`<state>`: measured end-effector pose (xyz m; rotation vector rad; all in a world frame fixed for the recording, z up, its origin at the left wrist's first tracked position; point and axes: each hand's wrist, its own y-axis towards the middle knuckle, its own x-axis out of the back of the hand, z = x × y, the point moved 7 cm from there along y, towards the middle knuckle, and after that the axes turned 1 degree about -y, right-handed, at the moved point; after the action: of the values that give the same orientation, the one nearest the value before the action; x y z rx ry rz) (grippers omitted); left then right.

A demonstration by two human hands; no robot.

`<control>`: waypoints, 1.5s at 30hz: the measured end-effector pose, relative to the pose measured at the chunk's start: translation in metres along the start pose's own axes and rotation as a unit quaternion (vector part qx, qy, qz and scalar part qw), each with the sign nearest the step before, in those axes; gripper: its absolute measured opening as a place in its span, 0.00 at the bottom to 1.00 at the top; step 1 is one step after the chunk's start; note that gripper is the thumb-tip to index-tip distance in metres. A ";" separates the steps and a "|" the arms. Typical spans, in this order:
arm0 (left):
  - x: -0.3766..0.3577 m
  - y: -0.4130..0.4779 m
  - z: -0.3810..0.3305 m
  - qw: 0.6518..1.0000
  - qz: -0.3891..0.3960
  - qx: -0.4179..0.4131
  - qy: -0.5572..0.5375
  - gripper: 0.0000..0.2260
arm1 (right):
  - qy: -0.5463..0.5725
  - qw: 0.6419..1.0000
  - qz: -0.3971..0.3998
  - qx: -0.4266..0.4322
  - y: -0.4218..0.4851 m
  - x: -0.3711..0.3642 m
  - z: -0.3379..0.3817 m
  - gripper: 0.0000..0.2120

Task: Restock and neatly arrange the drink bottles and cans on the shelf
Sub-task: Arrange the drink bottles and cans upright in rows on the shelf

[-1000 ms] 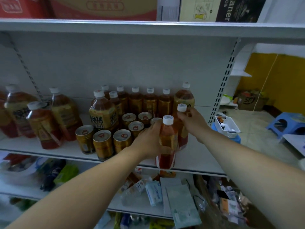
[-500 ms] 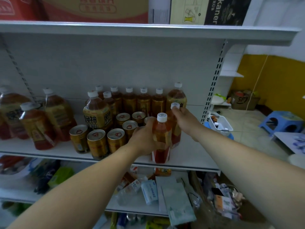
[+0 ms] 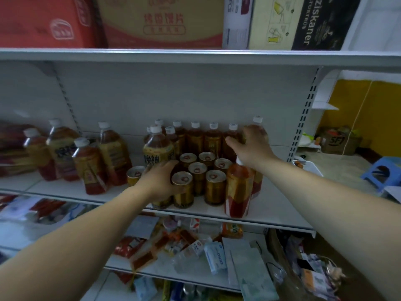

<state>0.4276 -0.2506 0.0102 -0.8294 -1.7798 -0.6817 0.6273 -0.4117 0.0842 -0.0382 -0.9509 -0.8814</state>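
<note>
Gold can [image 3: 161, 203] gripped by left hand [image 3: 157, 181]; right hand [image 3: 249, 146] spread, touching amber bottle [image 3: 261, 131].

View: one wide-angle camera worn on the head.
Facing: forward and slightly down at the white metal shelf [image 3: 271, 203].
Nearness: close; the shelf unit fills the view.
Shared: nothing, as there is only one view.

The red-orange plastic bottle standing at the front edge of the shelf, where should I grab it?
Wrap your hand round the middle of the red-orange plastic bottle, coming from the front or its right side. It stands upright, gold metal cans crowd its left, another bottle stands right behind, and the person's right hand reaches over its cap.
</note>
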 end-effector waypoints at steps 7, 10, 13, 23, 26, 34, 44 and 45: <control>-0.002 -0.001 0.069 0.998 0.024 0.004 0.063 0.41 | -0.173 0.977 0.086 0.091 -0.010 -0.084 0.073 0.35; -0.011 0.006 0.072 0.994 0.026 -0.037 0.095 0.41 | -0.215 0.962 0.156 0.063 -0.016 -0.124 0.071 0.39; -0.016 0.013 0.075 0.991 0.017 -0.065 0.118 0.41 | -0.218 0.949 0.226 0.025 -0.027 -0.155 0.057 0.46; -0.023 0.022 0.078 0.996 -0.031 -0.071 0.043 0.35 | -0.226 0.957 0.178 0.028 -0.043 -0.173 0.045 0.39; -0.013 0.017 0.078 0.993 -0.057 -0.096 -0.026 0.36 | -0.171 0.975 0.142 0.020 -0.047 -0.163 0.050 0.39; 0.043 -0.010 0.093 0.921 -0.067 -0.057 -0.379 0.27 | 0.059 0.997 -0.004 -0.052 -0.046 -0.125 0.085 0.42; 0.129 -0.063 0.156 0.905 -0.159 -0.009 -0.395 0.26 | 0.201 0.979 -0.033 0.010 -0.029 -0.127 0.193 0.30; 0.135 -0.071 0.166 0.906 -0.170 0.008 -0.387 0.28 | 0.211 0.977 -0.022 0.019 -0.027 -0.133 0.205 0.25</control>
<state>0.2451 -0.1365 0.0783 -0.8469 -2.6929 -0.5922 0.4312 -0.2645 0.1041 0.1968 -0.5717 -0.8669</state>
